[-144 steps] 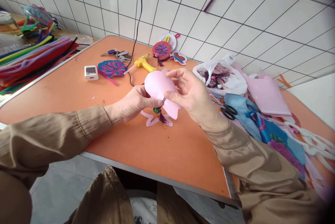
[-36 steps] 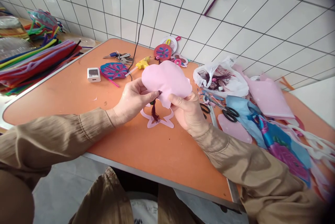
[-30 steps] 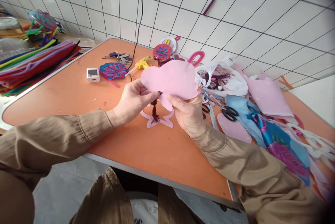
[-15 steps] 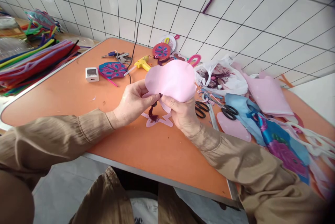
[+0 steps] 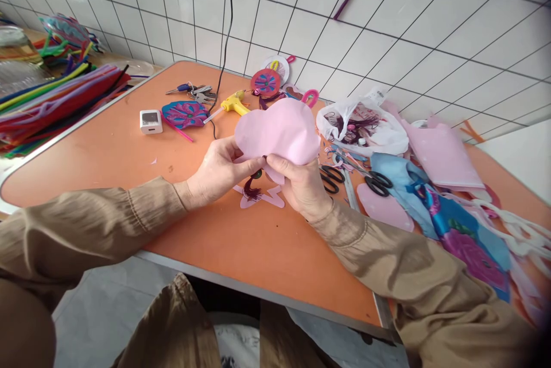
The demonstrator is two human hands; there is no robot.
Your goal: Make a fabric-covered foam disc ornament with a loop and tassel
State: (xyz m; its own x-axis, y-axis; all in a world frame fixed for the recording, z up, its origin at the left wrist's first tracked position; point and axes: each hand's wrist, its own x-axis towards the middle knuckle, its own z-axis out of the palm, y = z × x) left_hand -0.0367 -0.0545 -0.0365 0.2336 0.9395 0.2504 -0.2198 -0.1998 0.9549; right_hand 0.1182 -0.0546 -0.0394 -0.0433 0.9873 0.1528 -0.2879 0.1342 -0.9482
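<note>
The left hand (image 5: 217, 167) and right hand (image 5: 303, 187) both pinch the pink cutout (image 5: 279, 130) above the table (image 5: 241, 241), thumb tips close at the tassel (image 5: 252, 190), so uneven pulling could crease it or tug the tassel askew.

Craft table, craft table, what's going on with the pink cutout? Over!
Left hand, right hand: both pinching pink cutout. Maroon tassel dangling below. Zigzag pink offcut on tabletop beneath.
</note>
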